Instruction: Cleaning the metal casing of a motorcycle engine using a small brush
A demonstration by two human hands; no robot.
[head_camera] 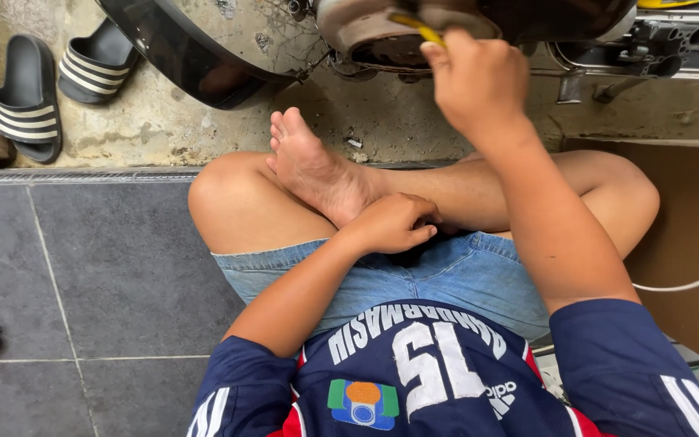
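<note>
My right hand (479,81) is up high, and its grip is closed tight on a thin yellow tool (418,29). Only a short yellow bit shows — the rest hides behind my fingers. The tool pokes at a round, dusty metal part (366,28) under a motorbike, right at the top of what I see. My left hand (394,222) rests on my ankle, curled into a loose fist with nothing in it.

I sit cross-legged with my bare foot (309,162) up on my leg. I am on a dark grey tile floor (115,267). Past a metal drain strip (74,173) the ground turns to rough, stained concrete (163,121). A shiny black cover (196,65) curves down there.

Two black slippers with white stripes (26,97) lie at the far left. A white cord (689,285) runs over brown cardboard (689,235) on my right — flat and plain.
</note>
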